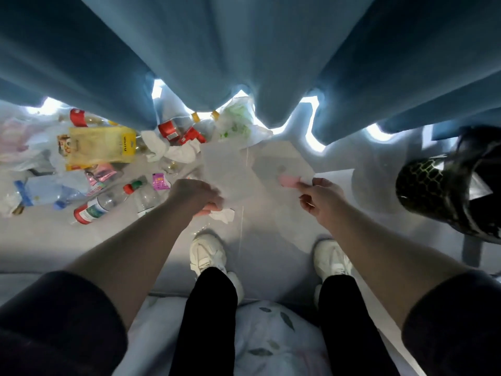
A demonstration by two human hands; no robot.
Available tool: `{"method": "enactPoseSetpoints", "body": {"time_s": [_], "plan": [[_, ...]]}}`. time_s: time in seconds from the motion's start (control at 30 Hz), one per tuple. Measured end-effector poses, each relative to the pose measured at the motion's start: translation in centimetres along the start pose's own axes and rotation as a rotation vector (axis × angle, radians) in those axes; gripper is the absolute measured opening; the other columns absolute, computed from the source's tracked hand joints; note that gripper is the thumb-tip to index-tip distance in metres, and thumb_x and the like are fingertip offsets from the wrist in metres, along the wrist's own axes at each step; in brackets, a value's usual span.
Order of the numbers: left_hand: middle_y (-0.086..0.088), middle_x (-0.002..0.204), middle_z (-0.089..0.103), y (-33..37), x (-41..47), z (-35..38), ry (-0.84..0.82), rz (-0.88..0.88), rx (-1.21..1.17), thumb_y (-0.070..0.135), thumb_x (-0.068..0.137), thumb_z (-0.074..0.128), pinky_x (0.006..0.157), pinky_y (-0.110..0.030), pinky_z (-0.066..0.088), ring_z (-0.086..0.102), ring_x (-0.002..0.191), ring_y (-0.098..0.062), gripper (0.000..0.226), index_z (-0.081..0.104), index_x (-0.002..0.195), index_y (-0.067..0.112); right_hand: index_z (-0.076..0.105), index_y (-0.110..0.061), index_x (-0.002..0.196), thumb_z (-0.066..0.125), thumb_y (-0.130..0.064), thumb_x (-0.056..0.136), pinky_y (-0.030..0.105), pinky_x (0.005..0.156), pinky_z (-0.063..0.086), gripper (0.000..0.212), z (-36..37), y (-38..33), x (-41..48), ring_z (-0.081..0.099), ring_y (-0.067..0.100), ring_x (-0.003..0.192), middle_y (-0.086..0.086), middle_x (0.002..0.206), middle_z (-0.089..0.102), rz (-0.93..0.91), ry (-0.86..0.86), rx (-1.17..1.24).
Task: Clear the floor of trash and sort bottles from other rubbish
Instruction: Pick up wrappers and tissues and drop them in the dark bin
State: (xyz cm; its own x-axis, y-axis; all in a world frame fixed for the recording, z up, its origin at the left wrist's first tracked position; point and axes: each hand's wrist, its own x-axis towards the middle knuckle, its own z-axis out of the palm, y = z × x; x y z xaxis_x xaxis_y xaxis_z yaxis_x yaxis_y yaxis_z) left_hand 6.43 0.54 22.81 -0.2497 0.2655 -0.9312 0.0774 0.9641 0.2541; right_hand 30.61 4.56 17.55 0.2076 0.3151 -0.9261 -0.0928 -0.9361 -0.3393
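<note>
Spanning left-right, translucent bag (233,169)

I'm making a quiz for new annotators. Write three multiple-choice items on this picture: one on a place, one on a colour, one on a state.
1. Where is the black bin relative to the trash pile?
A. In its middle
B. Far off, on the person's right
C. Left of it
2. The big flat packet in the pile is:
A. yellow
B. purple
C. black
3. The thin plastic bag is:
A. lying loose, untouched
B. inside the bin
C. held up by both hands
Answers: 1 B, bin far right, pile left. 2 A, its face is plainly yellow. 3 C, the left hand grips one side and the right hand pinches the other.
</note>
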Motion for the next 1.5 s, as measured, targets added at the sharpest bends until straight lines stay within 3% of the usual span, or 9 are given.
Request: {"method": "enactPoseSetpoints", "body": {"time_s": [0.13, 0.57, 0.7, 0.8, 0.9, 1.03, 1.17, 1.33, 1.5], "plan": [[-0.011, 0.06, 0.069, 2.8, -5.4, 3.6, 0.001, 0.088, -0.003, -0.004, 0.083, 0.067, 0.054, -0.023, 0.056, 0.067, 0.05, -0.016, 0.004, 0.065, 0.081, -0.001, 0.055, -0.012, 0.085, 0.071, -0.002, 0.083, 0.026, 0.063, 0.049, 0.019, -6.5, -1.9, -3.1, 0.048, 0.014, 0.061, 0.009, 0.084, 0.055, -0.056, -0.031, 0.057], [-0.017, 0.085, 0.07, 11.3, -17.3, 26.1, -0.121, 0.26, 0.389, 0.004, 0.084, 0.07, 0.06, -0.024, 0.058, 0.07, 0.065, -0.023, 0.006, 0.066, 0.088, 0.001, 0.05, -0.018, 0.068, 0.07, -0.01, 0.087, 0.022, 0.051, 0.041, 0.029, -31.8, -6.5, -6.3, 0.043, 0.01, 0.051, 0.001, 0.064, 0.048, -0.173, 0.148, 0.295], [-0.012, 0.085, 0.066, 13.8, -19.5, 34.6, -0.155, 0.314, 0.489, 0.005, 0.084, 0.069, 0.077, -0.04, 0.06, 0.066, 0.068, -0.024, 0.003, 0.068, 0.086, 0.003, 0.051, -0.017, 0.07, 0.069, -0.013, 0.089, 0.016, 0.038, 0.039, 0.026, -39.8, -7.4, -5.5, 0.043, 0.002, 0.035, -0.004, 0.059, 0.045, -0.19, 0.232, 0.317], [-0.016, 0.095, 0.067, 15.6, -20.5, 40.0, -0.187, 0.345, 0.55, 0.009, 0.084, 0.07, 0.083, -0.042, 0.058, 0.066, 0.076, -0.026, 0.015, 0.068, 0.097, 0.0, 0.058, -0.012, 0.087, 0.07, -0.017, 0.088, 0.021, 0.054, 0.051, 0.014, -44.4, -7.4, -4.3, 0.049, 0.006, 0.049, -0.001, 0.067, 0.05, -0.173, 0.27, 0.375], [-0.016, 0.103, 0.067, 16.6, -20.4, 44.4, -0.191, 0.366, 0.607, 0.009, 0.086, 0.069, 0.084, -0.041, 0.058, 0.068, 0.086, -0.027, 0.02, 0.068, 0.104, 0.002, 0.058, -0.005, 0.12, 0.07, -0.019, 0.087, 0.033, 0.078, 0.055, 0.038, -47.4, -6.5, -2.5, 0.059, 0.015, 0.075, 0.007, 0.099, 0.063, -0.139, 0.307, 0.364], [-0.013, 0.097, 0.065, 16.8, -19.2, 49.1, -0.169, 0.386, 0.707, 0.005, 0.087, 0.064, 0.067, -0.025, 0.058, 0.063, 0.072, -0.02, 0.016, 0.069, 0.102, 0.003, 0.05, -0.002, 0.133, 0.07, -0.016, 0.088, 0.028, 0.073, 0.05, 0.051, -49.9, -4.8, -0.3, 0.061, 0.021, 0.093, 0.011, 0.124, 0.059, -0.132, 0.361, 0.368], [-0.014, 0.1, 0.063, 17.7, -16.8, 52.9, -0.151, 0.433, 0.762, 0.0, 0.089, 0.061, 0.039, -0.009, 0.042, 0.055, 0.06, -0.016, 0.019, 0.066, 0.108, 0.001, 0.05, -0.003, 0.132, 0.069, -0.015, 0.087, 0.034, 0.079, 0.053, 0.05, -51.2, -3.2, 2.1, 0.061, 0.02, 0.08, 0.007, 0.111, 0.06, -0.103, 0.441, 0.373], [-0.012, 0.12, 0.064, 18.9, -12.0, 54.9, 0.007, 0.438, 0.926, 0.011, 0.087, 0.064, 0.083, -0.025, 0.049, 0.062, 0.106, -0.026, 0.028, 0.065, 0.115, 0.006, 0.054, -0.004, 0.124, 0.07, -0.012, 0.086, 0.032, 0.074, 0.052, 0.043, -51.6, -2.2, 4.8, 0.059, 0.019, 0.075, -0.002, 0.09, 0.057, -0.092, 0.466, 0.35], [-0.008, 0.13, 0.058, 16.7, -10.8, 52.2, 0.067, 0.451, 1.036, 0.032, 0.083, 0.068, 0.095, -0.035, 0.046, 0.054, 0.119, -0.03, 0.052, 0.052, 0.129, 0.014, 0.054, -0.004, 0.126, 0.07, -0.011, 0.085, 0.039, 0.082, 0.055, 0.044, -50.8, -2.9, 5.7, 0.06, 0.016, 0.071, -0.001, 0.093, 0.059, -0.082, 0.446, 0.33]]}}
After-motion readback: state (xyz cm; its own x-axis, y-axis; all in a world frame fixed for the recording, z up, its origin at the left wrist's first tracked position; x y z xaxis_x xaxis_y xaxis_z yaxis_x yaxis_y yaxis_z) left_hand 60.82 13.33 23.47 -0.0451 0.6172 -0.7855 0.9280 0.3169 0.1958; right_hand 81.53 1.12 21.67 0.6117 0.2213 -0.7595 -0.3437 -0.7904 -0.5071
